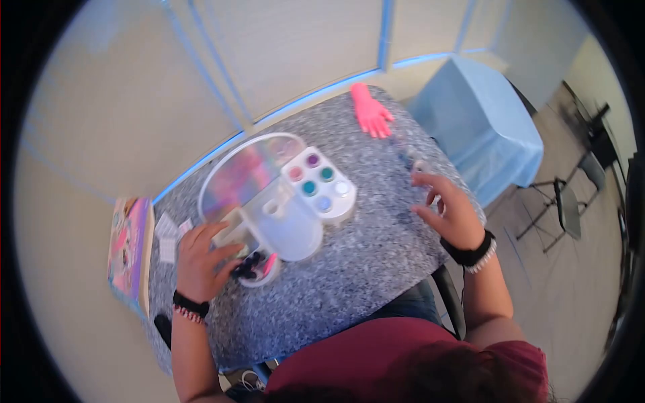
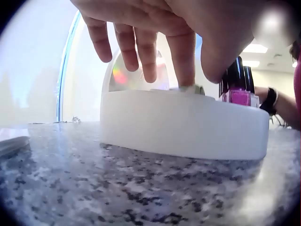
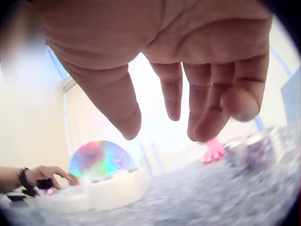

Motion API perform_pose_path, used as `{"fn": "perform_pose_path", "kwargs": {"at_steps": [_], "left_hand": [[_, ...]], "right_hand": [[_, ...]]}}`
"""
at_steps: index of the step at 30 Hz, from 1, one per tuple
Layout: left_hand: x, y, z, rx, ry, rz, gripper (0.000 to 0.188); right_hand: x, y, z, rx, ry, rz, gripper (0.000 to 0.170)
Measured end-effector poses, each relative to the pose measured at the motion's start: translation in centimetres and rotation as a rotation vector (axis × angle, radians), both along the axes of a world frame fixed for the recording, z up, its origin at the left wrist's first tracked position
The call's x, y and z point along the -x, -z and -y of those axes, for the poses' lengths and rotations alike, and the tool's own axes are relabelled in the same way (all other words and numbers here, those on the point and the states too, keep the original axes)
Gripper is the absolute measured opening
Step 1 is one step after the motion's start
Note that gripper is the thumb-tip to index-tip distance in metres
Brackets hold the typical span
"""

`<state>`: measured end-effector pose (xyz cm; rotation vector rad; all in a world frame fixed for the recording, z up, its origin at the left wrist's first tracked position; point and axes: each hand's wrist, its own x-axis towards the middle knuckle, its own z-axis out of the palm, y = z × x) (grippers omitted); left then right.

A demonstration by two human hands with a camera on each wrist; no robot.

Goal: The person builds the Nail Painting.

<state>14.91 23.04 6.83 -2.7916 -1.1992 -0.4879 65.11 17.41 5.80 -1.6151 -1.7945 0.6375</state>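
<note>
While the left hand (image 1: 205,262) is at the near-left end of the white organizer (image 1: 285,225), its grip is pretty wide open, fingers spread, can't tell if it's touching anything. The organizer's long axis runs near-left to far-right across the left half of the desk (image 1: 376,248), rounded lobes pointing near-right, shiny panel (image 1: 245,174) on the far-left side. Right hand's (image 1: 453,211) grip is loosely open, basically empty, well right of it.

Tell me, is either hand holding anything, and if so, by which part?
Neither holds anything. The right hand hangs open above the table; the left hand spreads over the white organizer, though whether a fingertip touches something inside is hidden.
</note>
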Motion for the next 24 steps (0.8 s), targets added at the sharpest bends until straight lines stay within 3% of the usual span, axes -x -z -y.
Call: {"fn": "perform_pose_path", "kwargs": {"at_steps": [1,3,5,6,8,9,12,15,17,21,24], "left_hand": [[0.5,0.1,-0.2,0.008,-0.011,0.042,0.029],[0.6,0.4,-0.3,0.019,0.0,0.084,0.028],[0.5,0.7,-0.2,0.022,-0.12,0.61,0.048],[0.2,0.7,0.0,0.024,-0.106,0.611,0.048],[-1.3,0.6,1.1,0.217,-0.111,0.985,0.065],[-3.1,0.6,1.5,0.31,-0.028,1.063,0.064],[-10.0,-1.7,3.7,0.664,0.023,0.953,0.061],[-15.0,-1.2,3.7,0.958,0.094,0.959,0.058],[-17.6,-0.7,3.6,0.897,0.072,0.888,0.054],[-20.1,0.1,3.3,0.892,0.039,0.717,0.039],[-20.2,1.8,3.4,0.913,-0.017,0.822,0.036]], "right_hand": [[-0.8,0.4,-0.4,-0.003,0.043,0.004,0.07],[-2.4,1.9,-1.3,-0.316,0.177,0.372,0.068],[-3.7,3.1,-2.2,-0.22,0.22,0.368,0.068],[-4.1,3.3,-2.5,-0.128,0.237,0.357,0.067],[-3.6,2.5,-2.7,-0.004,0.259,0.326,0.066],[-3.1,2.3,-2.6,0.001,0.288,0.339,0.065],[-0.8,1.4,-1.4,-0.113,0.296,0.355,0.06],[3.7,-1.2,0.8,-0.3,0.114,0.128,0.057],[6.2,-1.6,2.0,-0.441,-0.061,0.089,0.056],[8.5,-0.5,3.2,-0.556,-0.064,0.084,0.062],[8.2,-1.1,3.2,-0.55,-0.061,0.012,0.065]]}}
